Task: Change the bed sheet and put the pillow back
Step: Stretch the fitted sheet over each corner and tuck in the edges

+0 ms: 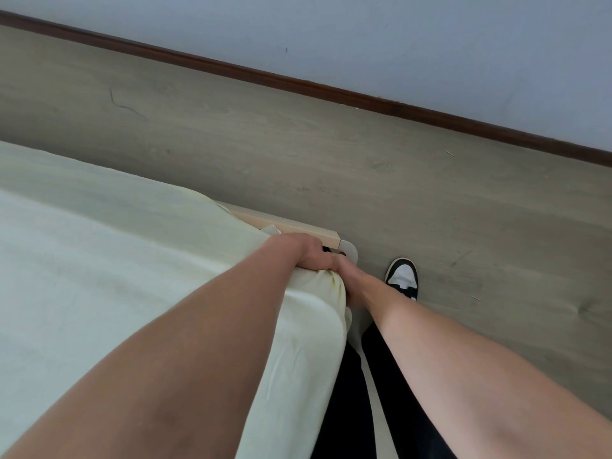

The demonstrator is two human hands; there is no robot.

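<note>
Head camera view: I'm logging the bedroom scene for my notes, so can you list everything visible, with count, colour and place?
sheet: one, pale yellow, spread over the bed, bunched at the near corner
bed frame: one, beige, its corner sticking out past the sheet
floor: one, grey-brown wood look, right of the bed
baseboard: one, dark brown, along the wall foot
wall: one, pale blue-grey, top
shoe: one, black and white, on the floor
left hand: grips the sheet corner
right hand: grips the same bunch

Both forearms extended forward and down, converging at one point. Left hand [309, 251] knuckles-up, fingers curled into a grip on bunched fabric. Right hand [352, 279] touching the left, fingers curled downward, grip contents not visible.
</note>
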